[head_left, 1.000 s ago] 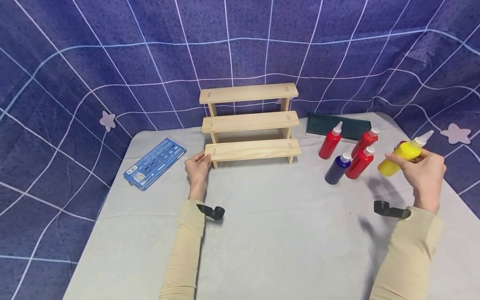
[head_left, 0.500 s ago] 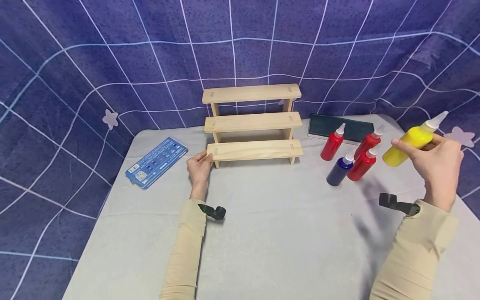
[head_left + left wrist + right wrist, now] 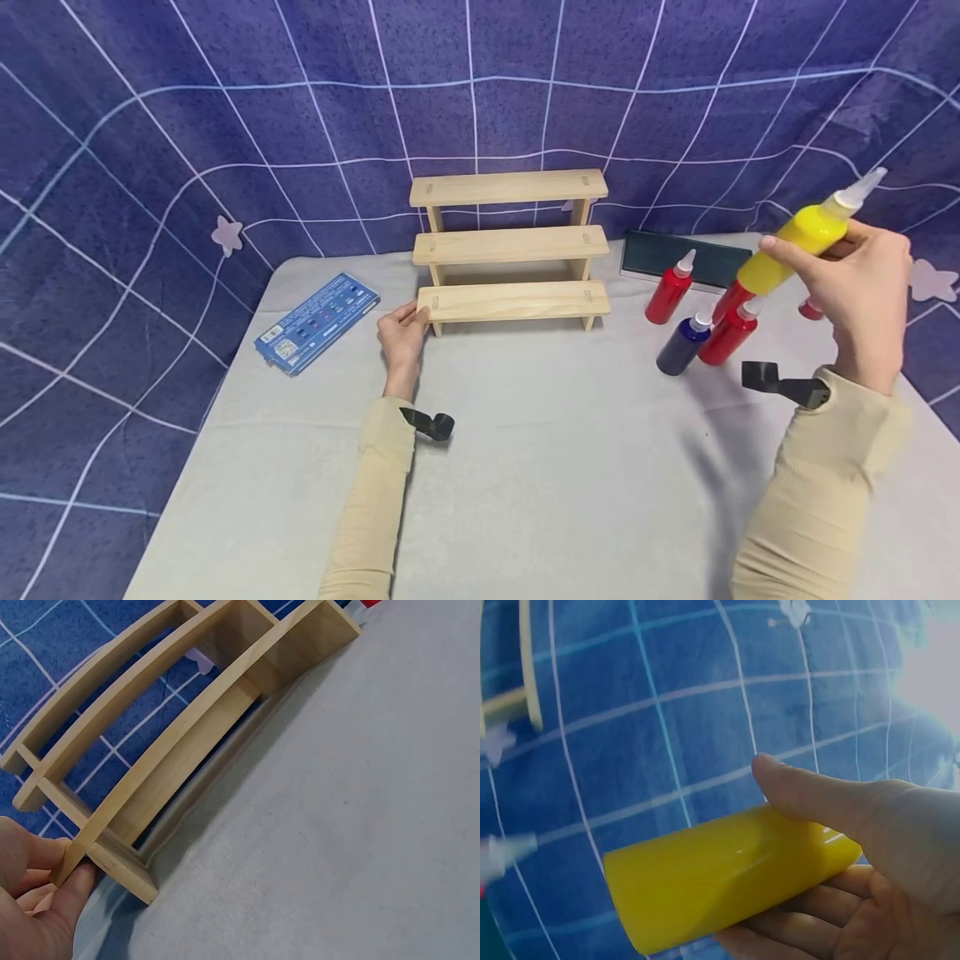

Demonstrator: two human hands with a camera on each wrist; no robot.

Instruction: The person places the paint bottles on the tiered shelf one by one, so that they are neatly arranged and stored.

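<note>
Our right hand [image 3: 866, 287] curls round a tilted yellow bottle [image 3: 787, 247], held above the desk [image 3: 525, 467] near red bottles [image 3: 729, 335]. Our left hand [image 3: 402, 337] pinches a wooden rack [image 3: 517, 301] by its lowest left corner. We'd best brace lightly, swinging wide of neighbouring nozzles.

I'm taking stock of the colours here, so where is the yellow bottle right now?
In the head view, the yellow bottle is at the right, held tilted in the right hand above the table, partly hiding a red bottle.
</note>
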